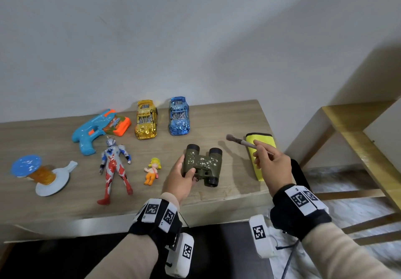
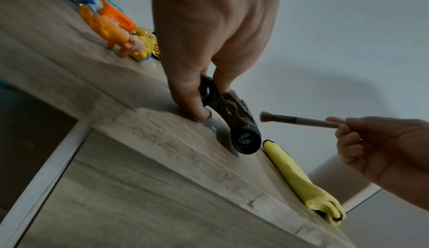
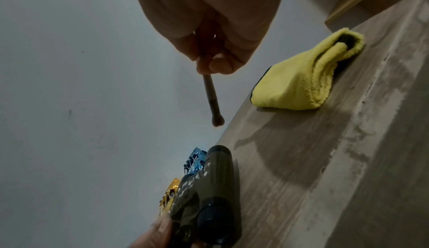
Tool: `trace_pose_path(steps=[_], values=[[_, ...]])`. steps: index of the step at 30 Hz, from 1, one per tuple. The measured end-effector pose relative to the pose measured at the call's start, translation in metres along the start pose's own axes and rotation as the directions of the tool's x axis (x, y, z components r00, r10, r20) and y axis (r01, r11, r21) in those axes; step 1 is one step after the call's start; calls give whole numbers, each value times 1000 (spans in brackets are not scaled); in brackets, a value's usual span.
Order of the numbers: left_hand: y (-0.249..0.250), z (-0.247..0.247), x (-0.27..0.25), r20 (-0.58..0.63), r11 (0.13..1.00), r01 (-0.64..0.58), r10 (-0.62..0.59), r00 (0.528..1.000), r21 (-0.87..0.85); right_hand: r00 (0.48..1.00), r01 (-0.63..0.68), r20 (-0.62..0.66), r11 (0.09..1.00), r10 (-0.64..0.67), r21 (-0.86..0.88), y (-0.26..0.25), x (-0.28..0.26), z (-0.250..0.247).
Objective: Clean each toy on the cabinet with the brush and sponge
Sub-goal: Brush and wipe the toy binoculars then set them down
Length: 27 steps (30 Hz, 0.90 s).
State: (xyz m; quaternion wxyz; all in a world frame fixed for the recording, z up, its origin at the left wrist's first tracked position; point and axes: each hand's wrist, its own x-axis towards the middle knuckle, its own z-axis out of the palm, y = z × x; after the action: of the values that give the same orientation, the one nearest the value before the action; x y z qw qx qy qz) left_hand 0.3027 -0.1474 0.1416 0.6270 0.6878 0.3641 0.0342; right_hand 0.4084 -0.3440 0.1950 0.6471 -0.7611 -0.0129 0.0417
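Observation:
Green toy binoculars (image 1: 202,164) (image 2: 239,118) (image 3: 204,195), flecked with white specks, lie on the wooden cabinet top (image 1: 230,118). My left hand (image 1: 181,175) (image 2: 204,94) grips their left barrel with thumb and fingers. My right hand (image 1: 270,161) (image 3: 216,57) pinches a small brush (image 1: 243,141) (image 2: 294,120) (image 3: 212,101) by its handle. It is held in the air to the right of the binoculars, bristles pointing left, apart from them. A folded yellow cloth (image 1: 259,155) (image 2: 301,180) (image 3: 304,79) lies under the right hand.
Along the back stand a gold car (image 1: 146,119) and a blue car (image 1: 179,116), with a blue and orange water gun (image 1: 97,130) to the left. A hero figure (image 1: 114,168), a small doll (image 1: 153,170) and a spool toy (image 1: 41,174) lie nearer. A wooden frame (image 1: 358,140) stands right.

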Motion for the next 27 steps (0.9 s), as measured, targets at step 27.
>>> trace_pose_path(steps=[27], values=[[-31, -173, -181, -122, 863, -462, 446, 887, -205, 890, 424, 92, 883, -447, 200, -100, -245, 39]])
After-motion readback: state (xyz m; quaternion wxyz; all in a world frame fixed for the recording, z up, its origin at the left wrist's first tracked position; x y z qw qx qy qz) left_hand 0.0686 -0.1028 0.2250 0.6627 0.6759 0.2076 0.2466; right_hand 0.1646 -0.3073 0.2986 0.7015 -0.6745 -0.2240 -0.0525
